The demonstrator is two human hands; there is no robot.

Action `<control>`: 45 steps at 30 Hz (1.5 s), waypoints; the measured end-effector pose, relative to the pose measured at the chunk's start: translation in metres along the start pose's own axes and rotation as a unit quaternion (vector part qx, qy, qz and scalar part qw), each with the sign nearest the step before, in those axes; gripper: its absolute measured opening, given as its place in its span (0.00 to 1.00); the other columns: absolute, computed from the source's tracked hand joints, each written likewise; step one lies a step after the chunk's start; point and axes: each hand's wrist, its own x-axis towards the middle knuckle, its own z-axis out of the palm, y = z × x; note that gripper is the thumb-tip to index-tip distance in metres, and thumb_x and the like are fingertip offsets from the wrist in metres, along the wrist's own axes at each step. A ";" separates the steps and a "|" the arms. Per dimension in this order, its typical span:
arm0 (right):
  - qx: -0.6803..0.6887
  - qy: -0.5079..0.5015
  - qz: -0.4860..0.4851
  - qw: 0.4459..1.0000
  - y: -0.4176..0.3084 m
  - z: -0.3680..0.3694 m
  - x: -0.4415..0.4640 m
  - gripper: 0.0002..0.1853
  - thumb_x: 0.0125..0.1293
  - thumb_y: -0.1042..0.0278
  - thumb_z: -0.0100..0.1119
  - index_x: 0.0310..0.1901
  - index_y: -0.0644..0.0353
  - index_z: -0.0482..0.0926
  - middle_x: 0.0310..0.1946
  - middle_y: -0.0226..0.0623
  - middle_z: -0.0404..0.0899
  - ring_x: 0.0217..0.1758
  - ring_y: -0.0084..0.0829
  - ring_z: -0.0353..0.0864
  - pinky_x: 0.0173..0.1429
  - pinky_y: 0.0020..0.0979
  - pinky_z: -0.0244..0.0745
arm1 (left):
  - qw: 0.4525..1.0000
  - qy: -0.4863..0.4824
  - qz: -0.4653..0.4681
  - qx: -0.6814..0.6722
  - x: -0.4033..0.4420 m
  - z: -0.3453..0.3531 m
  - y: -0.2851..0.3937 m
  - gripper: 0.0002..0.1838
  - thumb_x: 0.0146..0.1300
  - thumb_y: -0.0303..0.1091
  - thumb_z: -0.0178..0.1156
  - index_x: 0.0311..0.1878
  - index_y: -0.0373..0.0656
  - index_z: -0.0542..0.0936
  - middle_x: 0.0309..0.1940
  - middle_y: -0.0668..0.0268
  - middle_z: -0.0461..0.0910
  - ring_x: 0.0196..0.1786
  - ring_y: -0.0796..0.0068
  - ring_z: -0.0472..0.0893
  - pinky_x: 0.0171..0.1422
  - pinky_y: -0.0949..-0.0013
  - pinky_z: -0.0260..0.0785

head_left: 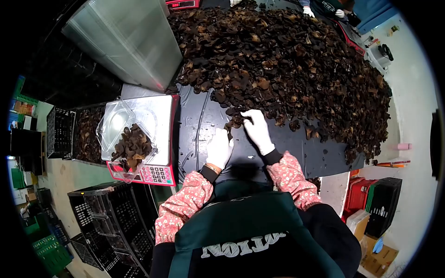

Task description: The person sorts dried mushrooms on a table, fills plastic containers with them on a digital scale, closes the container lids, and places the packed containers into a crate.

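Observation:
My left hand point(219, 147), in a white glove, is closed at the near edge of the pile, with a dark wood ear mushroom point(228, 126) at its fingertips. To its right, my right hand point(258, 132), also gloved in white, pinches at wood ear mushrooms along the same edge; its fingertips partly cover what they grip. A large heap of wood ear mushrooms point(282, 69) spreads beyond both hands over the black-covered table point(199, 120). On my left, a clear plastic box point(111, 116) holding some wood ear mushrooms point(134, 146) sits tilted on a red-and-white scale point(160, 125).
A tall stack of clear plastic boxes point(125, 41) stands behind the scale. Black crates point(111, 217) are at lower left, and red and black crates point(382, 204) at lower right. Another person's gloved hand point(308, 11) shows at the table's far side, near another scale point(352, 39).

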 end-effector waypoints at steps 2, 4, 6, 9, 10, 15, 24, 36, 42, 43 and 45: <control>-0.082 -0.014 -0.023 0.996 -0.022 0.010 0.000 0.25 0.57 0.63 0.68 0.58 0.55 0.81 0.58 0.42 0.77 0.65 0.46 0.72 0.69 0.43 0.68 | 0.999 0.030 -0.004 -0.033 -0.008 -0.003 -0.002 0.15 0.63 0.40 0.63 0.44 0.41 0.72 0.41 0.49 0.78 0.42 0.47 0.82 0.43 0.51 0.76; -0.181 -0.073 -0.060 0.979 -0.041 0.011 -0.002 0.38 0.54 0.52 0.72 0.68 0.48 0.74 0.64 0.42 0.74 0.66 0.49 0.71 0.66 0.50 0.67 | 0.984 0.033 -0.091 -0.148 -0.016 -0.008 -0.008 0.15 0.64 0.40 0.62 0.45 0.42 0.72 0.36 0.48 0.80 0.40 0.42 0.82 0.43 0.48 0.75; -0.219 -0.150 -0.083 0.960 -0.051 0.012 -0.006 0.39 0.53 0.49 0.73 0.69 0.44 0.73 0.64 0.43 0.73 0.65 0.48 0.70 0.65 0.48 0.67 | 0.967 0.042 -0.136 -0.210 -0.021 -0.013 -0.017 0.14 0.64 0.40 0.61 0.46 0.44 0.72 0.35 0.45 0.81 0.39 0.38 0.82 0.42 0.45 0.74; -0.269 -0.131 -0.176 0.938 -0.052 0.023 -0.011 0.33 0.55 0.49 0.71 0.64 0.41 0.77 0.53 0.36 0.78 0.55 0.41 0.75 0.53 0.45 0.70 | 0.949 0.080 -0.114 -0.284 -0.040 -0.024 -0.029 0.17 0.64 0.41 0.63 0.51 0.44 0.74 0.37 0.43 0.82 0.44 0.40 0.83 0.46 0.49 0.76; -0.232 -0.124 -0.175 0.949 -0.052 0.026 -0.008 0.28 0.58 0.52 0.69 0.61 0.41 0.79 0.50 0.36 0.79 0.53 0.41 0.76 0.53 0.43 0.70 | 0.938 0.089 -0.075 -0.327 -0.043 -0.034 -0.029 0.18 0.63 0.41 0.64 0.51 0.43 0.76 0.37 0.45 0.82 0.41 0.43 0.84 0.44 0.53 0.76; -0.125 -0.118 -0.236 0.956 -0.039 0.036 -0.007 0.19 0.57 0.70 0.70 0.52 0.46 0.85 0.40 0.33 0.80 0.44 0.37 0.80 0.45 0.35 0.77 | 0.921 0.066 -0.097 -0.372 -0.063 -0.084 -0.020 0.11 0.64 0.35 0.64 0.46 0.41 0.77 0.30 0.57 0.80 0.32 0.63 0.81 0.41 0.64 0.73; 0.137 -0.167 -0.031 0.976 -0.088 0.041 0.017 0.14 0.61 0.76 0.65 0.49 0.61 0.84 0.43 0.37 0.81 0.48 0.31 0.81 0.56 0.29 0.75 | 0.909 0.324 -0.170 -0.202 -0.115 -0.186 -0.073 0.14 0.63 0.29 0.65 0.51 0.40 0.78 0.41 0.57 0.80 0.42 0.61 0.83 0.47 0.65 0.76; 0.106 -0.262 -0.405 0.870 -0.275 0.160 0.055 0.17 0.61 0.68 0.63 0.53 0.52 0.85 0.43 0.35 0.83 0.48 0.39 0.82 0.55 0.37 0.76 | 0.914 0.392 -0.099 0.023 -0.104 -0.211 -0.156 0.37 0.56 0.26 0.63 0.71 0.33 0.65 0.63 0.47 0.71 0.67 0.45 0.68 0.73 0.48 0.59; 0.160 -0.366 -0.324 0.857 -0.260 0.168 0.058 0.26 0.62 0.78 0.52 0.63 0.55 0.77 0.58 0.45 0.78 0.63 0.46 0.74 0.70 0.42 0.67 | 0.909 0.403 -0.099 -0.039 -0.122 -0.207 -0.170 0.32 0.59 0.26 0.61 0.70 0.36 0.70 0.65 0.49 0.72 0.67 0.47 0.70 0.73 0.51 0.59; 0.178 -0.377 -0.289 0.862 -0.264 0.159 0.061 0.26 0.61 0.80 0.48 0.63 0.57 0.76 0.58 0.46 0.77 0.64 0.47 0.73 0.73 0.42 0.65 | 0.912 0.396 -0.101 -0.042 -0.121 -0.212 -0.166 0.32 0.60 0.27 0.62 0.70 0.39 0.71 0.66 0.52 0.72 0.68 0.49 0.70 0.74 0.52 0.58; 0.176 -0.375 -0.229 0.881 -0.267 0.159 0.061 0.26 0.61 0.80 0.49 0.62 0.57 0.76 0.58 0.47 0.77 0.63 0.48 0.75 0.73 0.42 0.66 | 0.925 0.366 -0.096 -0.030 -0.119 -0.218 -0.160 0.35 0.58 0.34 0.68 0.70 0.41 0.72 0.69 0.53 0.70 0.72 0.50 0.66 0.76 0.48 0.53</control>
